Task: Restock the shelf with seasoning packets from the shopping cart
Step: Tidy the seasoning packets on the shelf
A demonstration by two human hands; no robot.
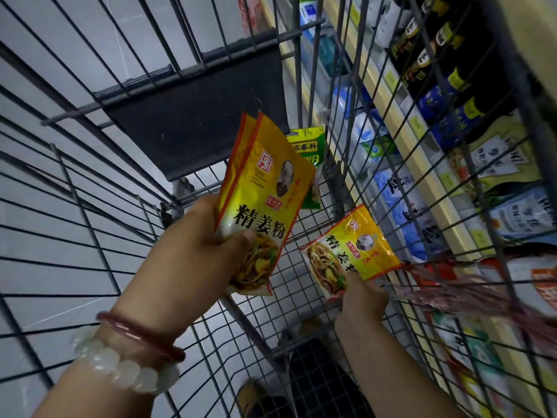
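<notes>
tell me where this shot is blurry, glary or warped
Head view: the red mesh bag at the cart's right side is smeared by motion blur; the yellow packets in the left hand are sharp, with sheen on the foil; wide-angle distortion bows the cart wires; light is dim and bluish, and the shelf goods are soft behind the wires.

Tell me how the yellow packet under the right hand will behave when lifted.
The flat yellow foil seasoning packet is probably light and floppy. Its glossy film may slip between the fingers of the right hand. Lying on the wire cart floor, its corner could snag.
</notes>
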